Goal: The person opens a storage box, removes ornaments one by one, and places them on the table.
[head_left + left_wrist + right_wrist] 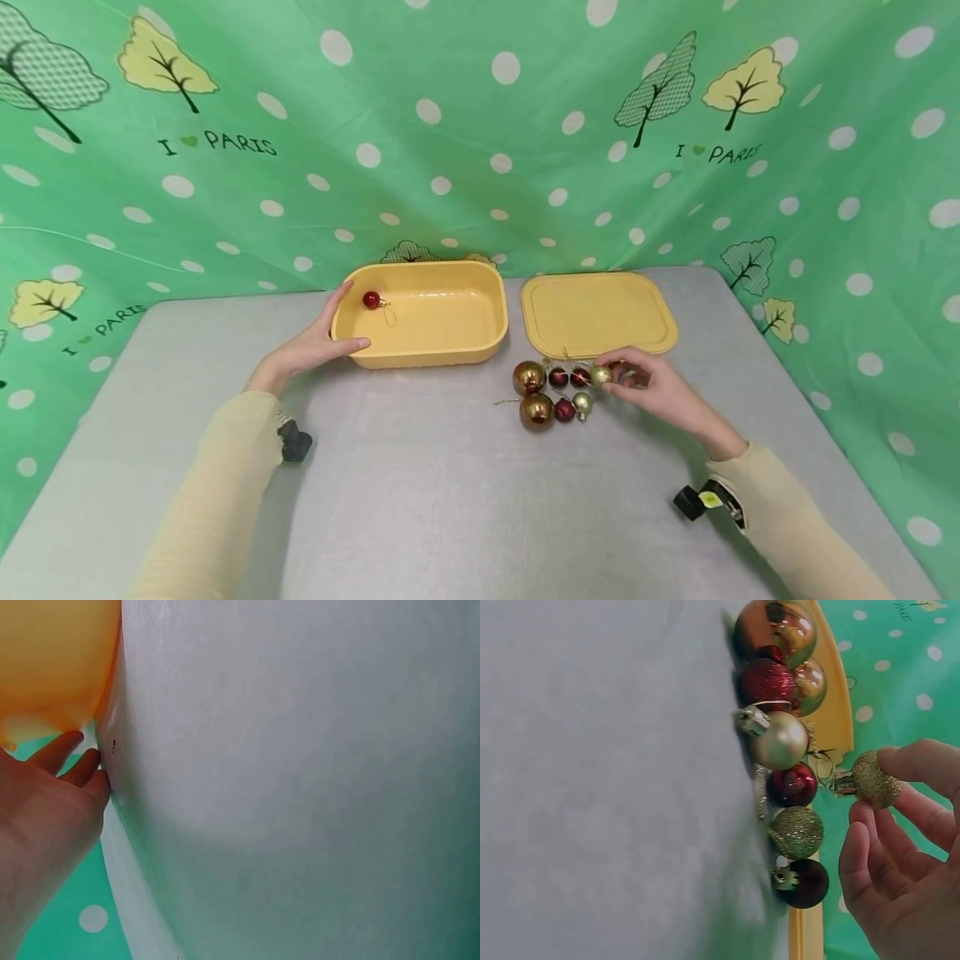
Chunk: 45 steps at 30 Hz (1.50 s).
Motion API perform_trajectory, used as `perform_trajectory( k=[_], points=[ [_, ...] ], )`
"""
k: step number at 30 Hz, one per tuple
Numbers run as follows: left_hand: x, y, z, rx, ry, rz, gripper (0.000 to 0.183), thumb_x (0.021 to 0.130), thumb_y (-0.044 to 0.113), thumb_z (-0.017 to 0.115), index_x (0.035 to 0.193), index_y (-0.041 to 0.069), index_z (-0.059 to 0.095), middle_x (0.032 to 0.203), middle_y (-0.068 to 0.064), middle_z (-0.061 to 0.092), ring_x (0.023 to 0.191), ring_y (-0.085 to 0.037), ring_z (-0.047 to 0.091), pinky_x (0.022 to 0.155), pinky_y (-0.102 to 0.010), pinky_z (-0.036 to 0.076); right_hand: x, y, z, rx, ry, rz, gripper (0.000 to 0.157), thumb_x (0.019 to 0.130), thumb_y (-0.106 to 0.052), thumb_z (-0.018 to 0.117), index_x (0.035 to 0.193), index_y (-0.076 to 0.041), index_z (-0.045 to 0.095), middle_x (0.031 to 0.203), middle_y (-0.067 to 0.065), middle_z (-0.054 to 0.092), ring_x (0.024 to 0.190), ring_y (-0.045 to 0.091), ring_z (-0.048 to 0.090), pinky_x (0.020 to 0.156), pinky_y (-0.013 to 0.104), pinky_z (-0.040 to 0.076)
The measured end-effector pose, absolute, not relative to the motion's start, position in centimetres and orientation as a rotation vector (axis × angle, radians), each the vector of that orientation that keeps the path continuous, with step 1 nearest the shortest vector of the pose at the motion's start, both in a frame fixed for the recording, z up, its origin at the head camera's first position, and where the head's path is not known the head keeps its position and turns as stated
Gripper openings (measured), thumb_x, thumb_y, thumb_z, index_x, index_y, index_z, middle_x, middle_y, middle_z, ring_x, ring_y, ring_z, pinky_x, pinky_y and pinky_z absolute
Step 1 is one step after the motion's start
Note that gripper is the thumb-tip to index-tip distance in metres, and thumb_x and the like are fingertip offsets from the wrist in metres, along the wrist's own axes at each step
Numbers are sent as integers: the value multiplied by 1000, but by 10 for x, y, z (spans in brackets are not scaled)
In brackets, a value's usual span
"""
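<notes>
A yellow plastic container (420,358) stands at the back of the table, with a small red Christmas ball (371,300) in its left end. My left hand (318,337) holds the container by its left end, thumb over the front rim and fingers along the side. My right hand (648,387) pinches a gold glitter Christmas ball (877,780) between thumb and fingertips, its metal cap pointing towards the other balls. Beside it lie two large shiny bronze balls (537,412), several dark red balls (564,410) and a pale gold ball (582,404).
The yellow lid (600,312) lies flat to the right of the container, just behind the balls. A grey table (450,500) carries everything. Green polka-dot cloth (450,125) hangs behind it and along the sides.
</notes>
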<state>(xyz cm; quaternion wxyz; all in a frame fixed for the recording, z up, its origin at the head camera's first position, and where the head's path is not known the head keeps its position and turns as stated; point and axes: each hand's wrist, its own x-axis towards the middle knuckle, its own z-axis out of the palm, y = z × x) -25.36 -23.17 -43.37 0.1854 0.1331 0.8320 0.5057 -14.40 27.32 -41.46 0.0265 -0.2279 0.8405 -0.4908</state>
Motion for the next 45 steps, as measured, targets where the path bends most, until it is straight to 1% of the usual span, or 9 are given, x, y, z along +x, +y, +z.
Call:
perform_trajectory(
  k=[6, 12, 19, 28, 32, 38, 45],
  points=[
    [-254, -232, -434, 377, 2352, 1413, 105, 89, 19, 69, 154, 35, -12, 160, -10, -13, 143, -41, -1, 111, -62, 5, -138, 275, -425, -789, 2684, -1462, 39, 79, 10, 71, 116, 5, 62, 103, 14, 61, 81, 19, 58, 65, 27, 54],
    [-254, -233, -435, 383, 2355, 1410, 105, 89, 19, 69, 154, 34, -12, 160, -9, -13, 143, -40, -2, 111, -62, 5, -130, 275, -428, -717, 2705, -1452, 42, 76, 12, 72, 116, 0, 63, 106, 13, 60, 85, 23, 58, 68, 27, 54],
    [-253, -231, -434, 388, 2361, 1407, 104, 89, 22, 70, 154, 35, -10, 160, -7, -12, 144, -39, 0, 111, -62, 6, -124, 275, -435, -686, 2724, -1446, 43, 75, 15, 71, 114, 0, 64, 108, 13, 59, 88, 21, 58, 70, 26, 54],
    [-254, -233, -435, 375, 2349, 1416, 104, 89, 21, 69, 154, 36, -11, 160, -9, -13, 143, -40, -1, 111, -61, 5, -121, 273, -442, -645, 2703, -1446, 40, 76, 13, 70, 112, -2, 64, 105, 11, 59, 89, 25, 58, 71, 27, 54],
    [-254, -233, -435, 372, 2336, 1430, 104, 90, 19, 68, 154, 36, -12, 160, -9, -14, 143, -40, -1, 112, -60, 5, -119, 272, -443, -647, 2695, -1440, 39, 77, 12, 71, 112, -4, 64, 106, 11, 58, 89, 24, 57, 69, 27, 53],
    [-254, -234, -435, 360, 2323, 1441, 104, 90, 19, 68, 153, 36, -12, 160, -10, -14, 143, -40, -1, 112, -59, 4, -116, 270, -442, -693, 2681, -1415, 40, 77, 8, 74, 114, -3, 63, 107, 11, 58, 87, 22, 56, 68, 26, 53],
    [-255, -233, -435, 363, 2324, 1430, 104, 89, 19, 69, 154, 32, -12, 160, -11, -14, 143, -40, -2, 111, -61, 4, -114, 270, -440, -630, 2659, -1415, 39, 77, 6, 75, 114, -2, 62, 104, 11, 59, 86, 23, 58, 68, 27, 52]
  ],
)
